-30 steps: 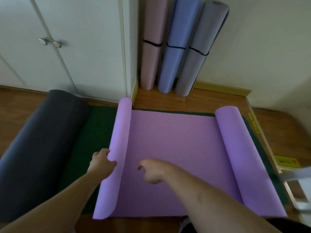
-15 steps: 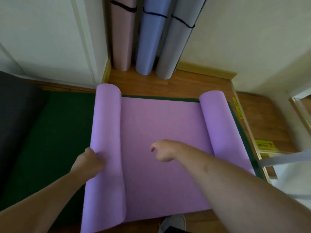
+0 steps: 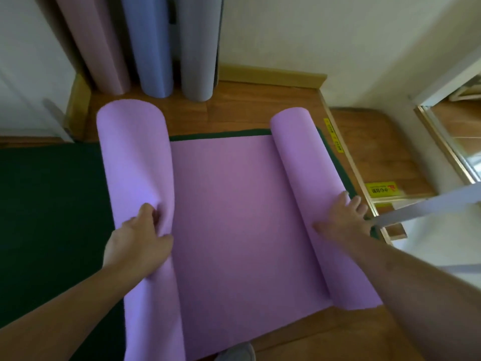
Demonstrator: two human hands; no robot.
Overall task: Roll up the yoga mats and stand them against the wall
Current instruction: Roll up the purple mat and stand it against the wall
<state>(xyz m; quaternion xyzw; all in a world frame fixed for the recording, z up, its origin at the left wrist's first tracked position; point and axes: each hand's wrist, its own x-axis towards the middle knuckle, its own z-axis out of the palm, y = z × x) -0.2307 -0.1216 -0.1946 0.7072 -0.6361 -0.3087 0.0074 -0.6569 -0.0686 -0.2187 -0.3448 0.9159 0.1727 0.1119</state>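
— Where is the mat you're working on?

— The purple mat (image 3: 229,212) lies flat in front of me on top of a dark green mat (image 3: 52,204) on the wooden floor (image 3: 260,102). Both of its ends are curled up: one roll (image 3: 135,162) at my nine o'clock, a tighter roll (image 3: 304,162) at my three o'clock, with the flat stretch between them.

— What are your hands doing?

— My left hand (image 3: 138,241) is grasping the nine o'clock roll, thumb on the inner side and fingers (image 3: 145,212) pressed into the soft top so it dents. My right hand (image 3: 343,220) lies open and flat on the three o'clock roll, fingers spread over its outer side, not closed around anything.

— And the finished ones?

— Three rolled mats stand upright at twelve o'clock, in the corner by the wall (image 3: 312,35): a pink mat (image 3: 96,43), a blue mat (image 3: 148,45) and a grey mat (image 3: 197,48), side by side and touching. Their tops are out of view.

— Anything else around?

— A yellow label (image 3: 382,190) on the floor strip at about two o'clock, just beyond my right hand, and the toe of a shoe (image 3: 236,353) at six o'clock, at the near edge of the purple mat.
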